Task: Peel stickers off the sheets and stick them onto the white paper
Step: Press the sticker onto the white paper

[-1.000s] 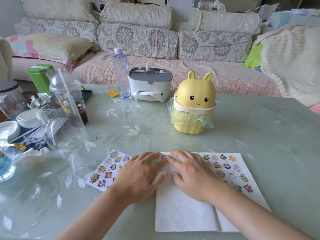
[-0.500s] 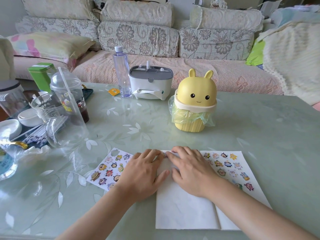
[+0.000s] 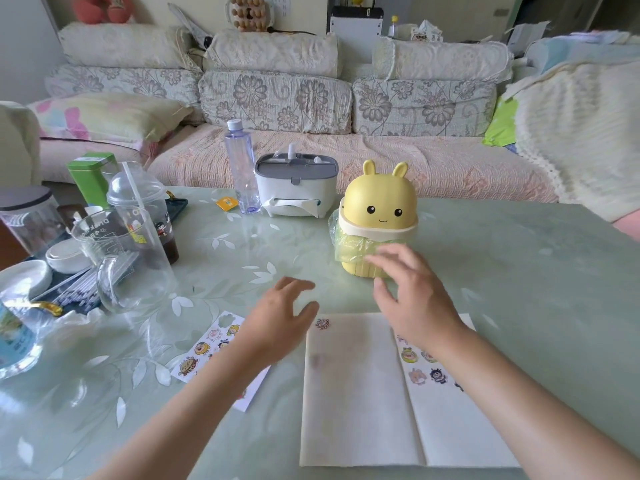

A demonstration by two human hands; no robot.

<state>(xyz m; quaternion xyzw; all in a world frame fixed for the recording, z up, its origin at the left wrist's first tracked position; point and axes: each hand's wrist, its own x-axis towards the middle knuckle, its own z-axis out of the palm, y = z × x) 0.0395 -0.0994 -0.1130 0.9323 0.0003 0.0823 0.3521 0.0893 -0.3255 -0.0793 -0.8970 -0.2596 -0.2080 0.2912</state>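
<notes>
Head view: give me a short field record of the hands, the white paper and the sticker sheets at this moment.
left hand: open, fingers spread, holds nothing, over the right part of the left sticker sheet
right hand: open, fingers spread, holds nothing, in front of the yellow rabbit bin
white paper: flat on the table, between the two sheets
sticker: one, at the paper's top left corner
left sticker sheet: partly hidden by the left arm
right sticker sheet: partly hidden by the right arm
</notes>
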